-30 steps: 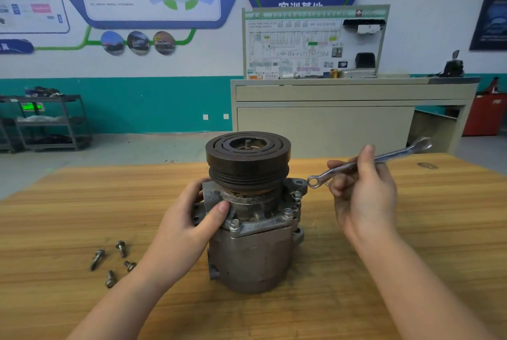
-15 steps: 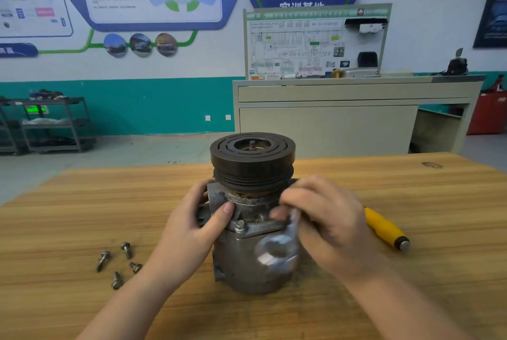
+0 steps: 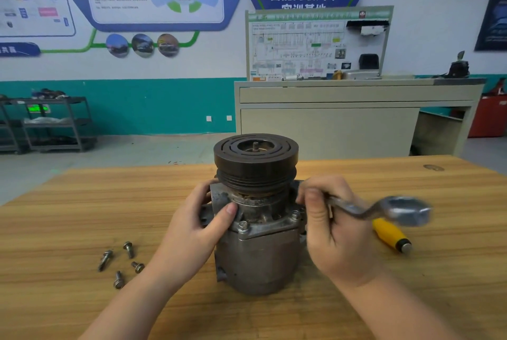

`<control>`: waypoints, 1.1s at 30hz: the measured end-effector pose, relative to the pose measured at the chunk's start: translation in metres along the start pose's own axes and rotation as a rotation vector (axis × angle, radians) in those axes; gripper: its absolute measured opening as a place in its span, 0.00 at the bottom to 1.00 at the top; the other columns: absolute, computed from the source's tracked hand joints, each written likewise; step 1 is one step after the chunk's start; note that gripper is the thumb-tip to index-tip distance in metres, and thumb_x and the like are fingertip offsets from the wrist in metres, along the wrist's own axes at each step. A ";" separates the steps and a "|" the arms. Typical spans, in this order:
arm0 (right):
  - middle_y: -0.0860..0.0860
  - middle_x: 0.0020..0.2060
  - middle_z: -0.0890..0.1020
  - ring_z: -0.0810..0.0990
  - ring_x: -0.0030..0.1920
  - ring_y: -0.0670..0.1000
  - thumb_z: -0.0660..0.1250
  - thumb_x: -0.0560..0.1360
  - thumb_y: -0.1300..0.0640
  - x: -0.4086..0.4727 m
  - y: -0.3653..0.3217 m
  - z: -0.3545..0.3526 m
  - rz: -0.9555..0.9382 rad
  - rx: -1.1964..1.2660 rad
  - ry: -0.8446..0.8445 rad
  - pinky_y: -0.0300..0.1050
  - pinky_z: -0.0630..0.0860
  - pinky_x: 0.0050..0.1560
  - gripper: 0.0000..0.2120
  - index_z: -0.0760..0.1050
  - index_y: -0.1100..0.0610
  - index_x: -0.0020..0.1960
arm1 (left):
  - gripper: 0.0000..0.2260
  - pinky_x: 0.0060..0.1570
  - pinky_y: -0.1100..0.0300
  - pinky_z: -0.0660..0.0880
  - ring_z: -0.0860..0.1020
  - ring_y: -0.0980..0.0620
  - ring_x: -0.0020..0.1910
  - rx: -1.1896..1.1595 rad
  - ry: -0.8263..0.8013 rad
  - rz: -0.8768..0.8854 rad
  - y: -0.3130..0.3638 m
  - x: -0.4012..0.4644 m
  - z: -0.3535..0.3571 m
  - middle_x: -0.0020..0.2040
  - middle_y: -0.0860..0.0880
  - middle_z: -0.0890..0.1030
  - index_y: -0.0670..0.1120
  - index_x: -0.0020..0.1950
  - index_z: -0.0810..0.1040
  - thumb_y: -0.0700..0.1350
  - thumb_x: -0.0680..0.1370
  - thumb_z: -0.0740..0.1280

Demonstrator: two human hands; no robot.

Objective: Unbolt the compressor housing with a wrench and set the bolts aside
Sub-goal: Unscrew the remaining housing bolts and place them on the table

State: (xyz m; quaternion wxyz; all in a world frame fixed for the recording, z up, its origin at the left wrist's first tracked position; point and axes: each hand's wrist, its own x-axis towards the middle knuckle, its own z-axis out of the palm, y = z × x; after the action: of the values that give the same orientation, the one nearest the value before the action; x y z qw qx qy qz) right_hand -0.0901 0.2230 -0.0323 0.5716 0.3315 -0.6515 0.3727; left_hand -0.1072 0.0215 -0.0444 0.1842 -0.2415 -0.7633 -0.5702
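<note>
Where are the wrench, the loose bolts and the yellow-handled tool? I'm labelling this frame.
wrench (image 3: 354, 209): head view, on its bent shank beside the right hand.
loose bolts (image 3: 128, 249): head view, on one bolt of the four on the table.
yellow-handled tool (image 3: 388, 232): head view, on its yellow grip.

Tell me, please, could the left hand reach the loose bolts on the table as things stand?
Probably yes: the bolts lie in the open just beside the left hand, nothing between, though that hand would first have to let go of the compressor.
</note>
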 end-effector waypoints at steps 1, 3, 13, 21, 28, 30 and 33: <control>0.52 0.31 0.76 0.73 0.30 0.46 0.52 0.84 0.48 0.000 -0.002 0.002 -0.022 -0.053 -0.016 0.44 0.71 0.28 0.18 0.72 0.58 0.44 | 0.20 0.45 0.75 0.73 0.79 0.66 0.54 0.004 0.000 -0.003 0.000 0.000 0.000 0.53 0.66 0.81 0.60 0.59 0.74 0.63 0.69 0.65; 0.51 0.30 0.74 0.72 0.29 0.48 0.52 0.83 0.47 -0.002 -0.006 0.006 0.024 -0.067 0.010 0.48 0.70 0.27 0.20 0.72 0.59 0.43 | 0.17 0.45 0.73 0.74 0.79 0.65 0.53 0.004 -0.004 -0.020 -0.002 0.000 0.000 0.53 0.65 0.81 0.60 0.59 0.74 0.59 0.71 0.67; 0.46 0.20 0.66 0.59 0.18 0.45 0.50 0.84 0.55 0.029 0.030 0.000 1.149 0.845 0.488 0.33 0.54 0.19 0.15 0.65 0.54 0.40 | 0.12 0.45 0.74 0.74 0.80 0.65 0.52 -0.046 0.055 -0.020 -0.005 0.000 0.007 0.52 0.65 0.82 0.59 0.57 0.75 0.53 0.74 0.67; 0.53 0.24 0.77 0.70 0.19 0.45 0.56 0.82 0.57 0.039 0.040 -0.018 1.346 1.038 0.471 0.32 0.66 0.20 0.15 0.68 0.57 0.37 | 0.15 0.46 0.66 0.78 0.81 0.61 0.53 -0.035 0.033 -0.038 -0.005 0.000 0.004 0.53 0.61 0.83 0.59 0.58 0.75 0.58 0.72 0.66; 0.52 0.23 0.79 0.69 0.18 0.45 0.61 0.81 0.55 0.037 0.028 -0.025 1.133 0.675 0.717 0.33 0.67 0.21 0.13 0.67 0.57 0.38 | 0.12 0.46 0.70 0.76 0.80 0.62 0.52 0.010 0.018 -0.026 -0.002 0.001 0.001 0.51 0.62 0.83 0.56 0.55 0.76 0.54 0.73 0.65; 0.53 0.23 0.79 0.68 0.16 0.46 0.61 0.81 0.56 0.035 0.022 -0.020 1.063 0.635 0.664 0.34 0.65 0.20 0.13 0.67 0.56 0.39 | 0.12 0.46 0.69 0.76 0.80 0.62 0.53 0.008 0.018 -0.020 -0.002 0.001 0.001 0.51 0.62 0.83 0.56 0.55 0.76 0.54 0.73 0.65; 0.54 0.25 0.80 0.70 0.16 0.48 0.62 0.81 0.57 0.028 0.015 -0.012 0.924 0.547 0.575 0.36 0.67 0.21 0.12 0.70 0.55 0.39 | 0.12 0.46 0.72 0.74 0.80 0.63 0.52 0.010 0.025 -0.006 -0.001 0.001 0.001 0.52 0.62 0.83 0.57 0.55 0.76 0.53 0.73 0.66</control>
State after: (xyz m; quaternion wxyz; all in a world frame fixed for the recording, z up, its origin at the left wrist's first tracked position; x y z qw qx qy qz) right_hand -0.1001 0.2408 -0.0048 0.3978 0.0353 -0.4281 0.8107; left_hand -0.1090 0.0224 -0.0450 0.1934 -0.2310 -0.7646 -0.5698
